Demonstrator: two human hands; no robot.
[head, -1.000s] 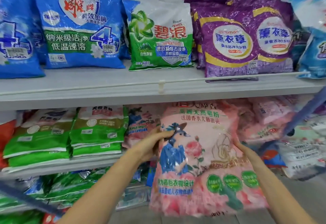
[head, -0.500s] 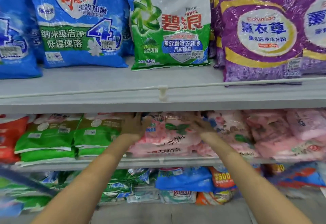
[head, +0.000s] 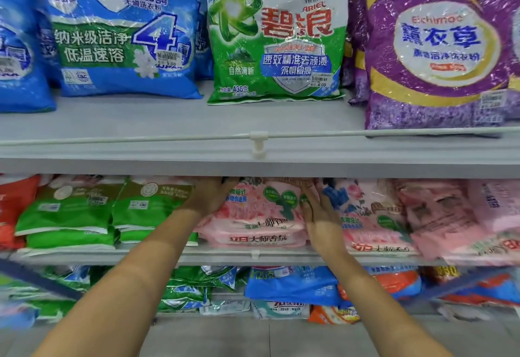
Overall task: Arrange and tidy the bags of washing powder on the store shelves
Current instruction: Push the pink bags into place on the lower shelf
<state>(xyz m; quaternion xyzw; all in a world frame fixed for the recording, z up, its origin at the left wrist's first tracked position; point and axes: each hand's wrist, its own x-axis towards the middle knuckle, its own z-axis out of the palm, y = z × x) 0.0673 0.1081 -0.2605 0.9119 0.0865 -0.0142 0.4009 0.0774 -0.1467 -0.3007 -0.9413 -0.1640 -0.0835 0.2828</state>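
Note:
A pink bag of washing powder (head: 259, 207) lies flat on top of a stack of like bags on the middle shelf (head: 225, 257). My left hand (head: 209, 197) rests against its left side, fingers reaching back under the upper shelf. My right hand (head: 316, 210) lies flat against its right side, fingers spread. Both hands touch the bag; whether they grip it or only press on it cannot be made out. More pink bags (head: 374, 216) are piled to the right.
Green bags (head: 70, 216) lie stacked to the left, a red bag (head: 14, 204) at the far left. The upper shelf (head: 168, 145) carries upright blue (head: 118, 36), green-white (head: 278, 36) and purple (head: 439, 47) bags. Mixed bags fill the bottom shelf (head: 292, 286).
A second ago both hands held the pink bag upright in front of the shelves. It now lies on the pink stack on the middle shelf, hands at its sides. The camera moved closer.

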